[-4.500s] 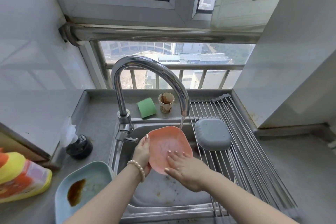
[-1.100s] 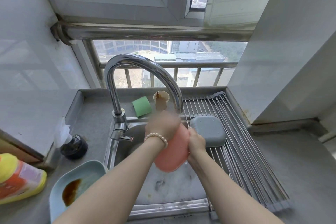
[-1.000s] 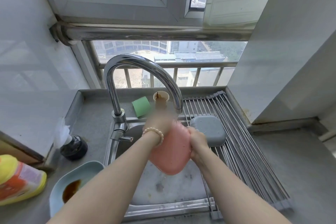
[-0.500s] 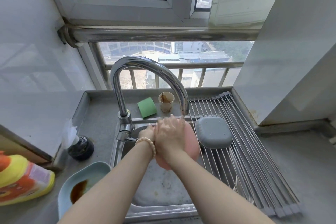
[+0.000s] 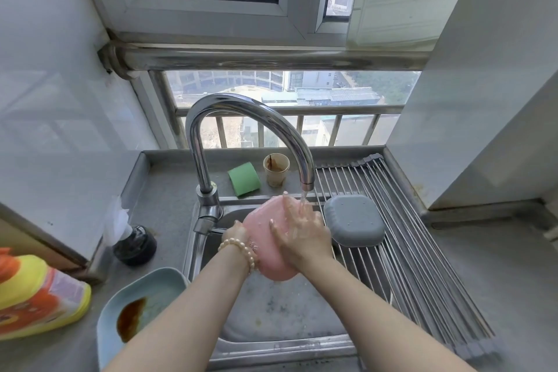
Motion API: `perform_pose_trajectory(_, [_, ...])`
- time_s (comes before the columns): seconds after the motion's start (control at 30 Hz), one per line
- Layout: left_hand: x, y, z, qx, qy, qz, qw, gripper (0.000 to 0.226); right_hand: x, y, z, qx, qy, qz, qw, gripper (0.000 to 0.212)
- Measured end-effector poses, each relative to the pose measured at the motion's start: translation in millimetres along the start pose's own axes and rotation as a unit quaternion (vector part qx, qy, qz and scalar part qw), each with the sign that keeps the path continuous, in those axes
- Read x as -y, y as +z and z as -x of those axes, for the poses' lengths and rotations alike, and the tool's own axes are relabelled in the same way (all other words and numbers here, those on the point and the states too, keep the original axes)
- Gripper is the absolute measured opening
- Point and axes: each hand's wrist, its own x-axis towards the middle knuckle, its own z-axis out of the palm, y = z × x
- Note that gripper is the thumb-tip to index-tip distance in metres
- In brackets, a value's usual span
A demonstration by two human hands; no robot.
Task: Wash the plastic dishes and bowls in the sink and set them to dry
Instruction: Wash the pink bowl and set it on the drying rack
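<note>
Water runs over pink bowl (image 5: 265,238), its underside up, wet.

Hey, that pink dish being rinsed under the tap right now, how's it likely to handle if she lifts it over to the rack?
The pink dish is probably slippery: tap water runs over it and the right hand. It looks like thin plastic, so likely light and stiff. The left hand holds only its edge, so a firmer grip seems wise before moving to the drying rack.

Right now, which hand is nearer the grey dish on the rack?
Right. The right hand lies flat on the pink dish under the water, just beside the grey dish. The left hand holds the pink dish's far edge, further away.
</note>
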Motion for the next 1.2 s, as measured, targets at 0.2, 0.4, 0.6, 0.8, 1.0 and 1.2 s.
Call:
perform_pose_trajectory(0.2, [-5, -2, 12, -0.022, 0.040, 0.026, 0.999, 0.050, -6, -18, -21, 0.082, 0.130, -0.181, 0.972, 0.088])
perform_pose_trajectory(0.4, [-11, 10, 65, -0.054, 0.216, -0.282, 0.933, 0.051, -14, -13, -24, 0.092, 0.200, -0.281, 0.934, 0.071])
perform_pose_trajectory(0.6, [24, 28, 99, -0.024, 0.372, -0.525, 0.765, 0.086, -26, -5, -31, 0.032, 0.247, -0.350, 0.903, 0.047])
perform_pose_trajectory(0.8, [19, 45, 101, 0.066, 0.477, -0.624, 0.616, 0.059, -33, -1, -19, -0.005, 0.279, -0.482, 0.831, 0.037])
perform_pose_trajectory(1.0, [-24, 53, 87, 0.022, 0.354, -0.542, 0.762, 0.045, -19, 6, -18, -0.042, 0.252, -0.520, 0.815, 0.033])
perform_pose_trajectory(1.2, [2, 49, 111, -0.014, 0.520, -0.582, 0.625, 0.057, -30, -9, -21, -0.033, 0.296, -0.570, 0.765, 0.033])
